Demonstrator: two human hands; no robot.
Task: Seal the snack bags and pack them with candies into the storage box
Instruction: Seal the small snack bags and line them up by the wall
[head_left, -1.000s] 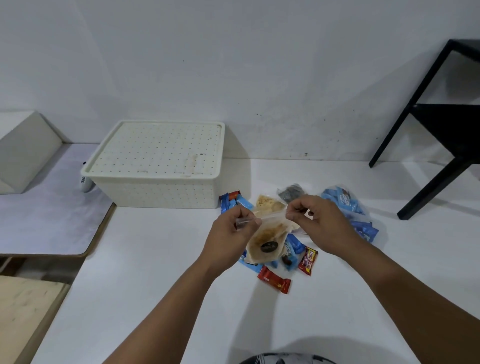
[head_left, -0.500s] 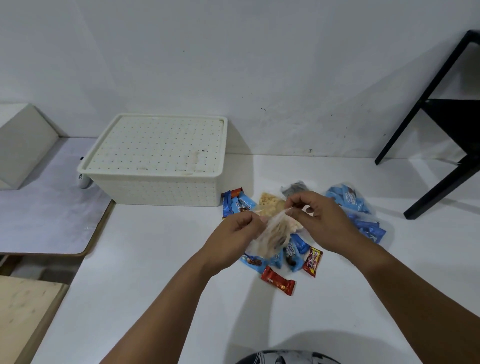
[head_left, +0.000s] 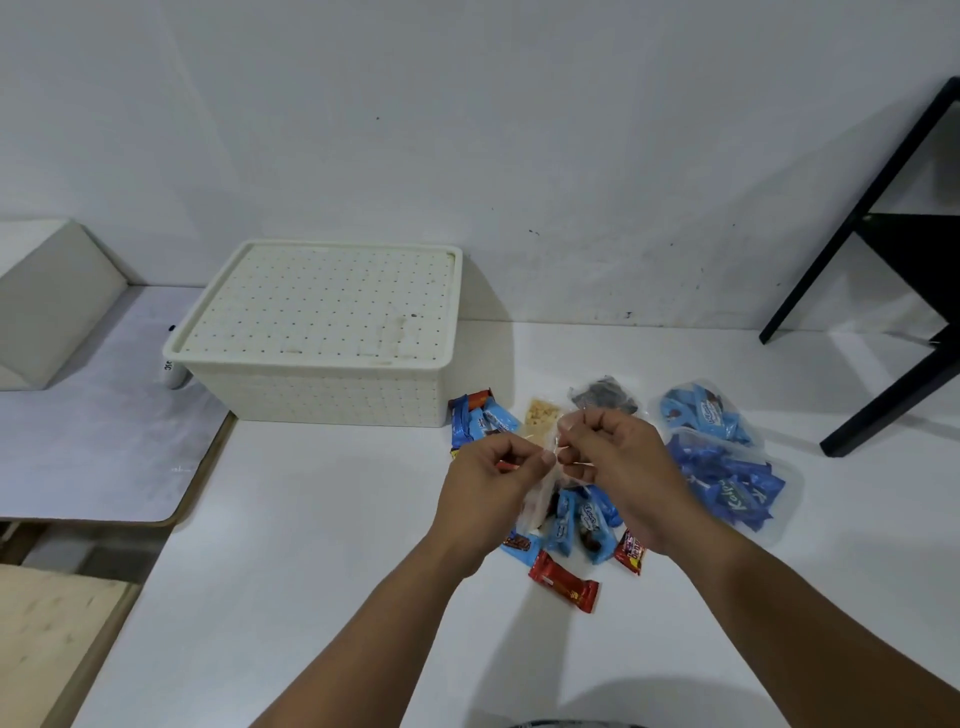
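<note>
Right now your left hand (head_left: 493, 488) and right hand (head_left: 610, 467) meet above the white desk (head_left: 311, 545), and the fingers (head_left: 545, 457) of both pinch the top edge of a clear snack bag (head_left: 535, 506), which hangs down between them, lifted off the desk. Under and around your hands lie loose candies (head_left: 582, 525) in blue wrappers, with a red candy bar (head_left: 563, 582) nearest you and another small heap of blue candies (head_left: 478, 418) just beside the storage box (head_left: 332, 384). That box stands at the back left of the desk, near the wall, with its dotted lid (head_left: 327, 304) on. Behind your hands rest a bag of pale snacks (head_left: 540, 415) and a bag of dark snacks (head_left: 602, 395). To your right sit two clear bags of blue candies (head_left: 727, 467). A black stand (head_left: 883, 249) leans at the far right, well apart from the bags.
</note>
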